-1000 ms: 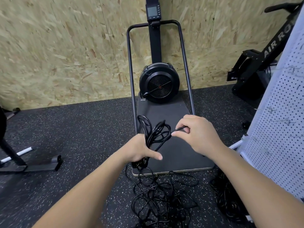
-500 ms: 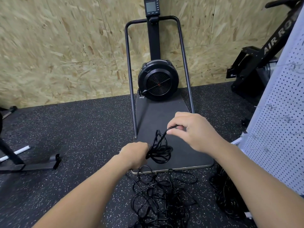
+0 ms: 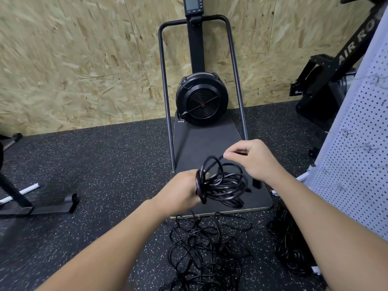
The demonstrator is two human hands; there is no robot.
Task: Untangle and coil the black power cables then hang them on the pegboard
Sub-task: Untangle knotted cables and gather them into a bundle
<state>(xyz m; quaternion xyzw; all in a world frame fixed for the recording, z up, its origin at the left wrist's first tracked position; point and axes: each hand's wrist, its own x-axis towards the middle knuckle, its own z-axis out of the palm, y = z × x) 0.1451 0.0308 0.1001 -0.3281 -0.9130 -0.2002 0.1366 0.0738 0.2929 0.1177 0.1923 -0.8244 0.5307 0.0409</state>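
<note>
Head cam: left hand (image 3: 180,193) is gripping a coiled black power cable (image 3: 223,183), fingers curled round the loops, holding it above the ski-erg platform (image 3: 197,141); right hand (image 3: 253,159) is pinching the cable's free strand betw. thumb & fingers, just above the coil; a tangled cable pile (image 3: 207,253) is lying on the speckled rubber floor (image 3: 105,164) below; a 2nd cable heap (image 3: 287,244) is sitting by the white pegboard (image 3: 361,156) at right.
</note>
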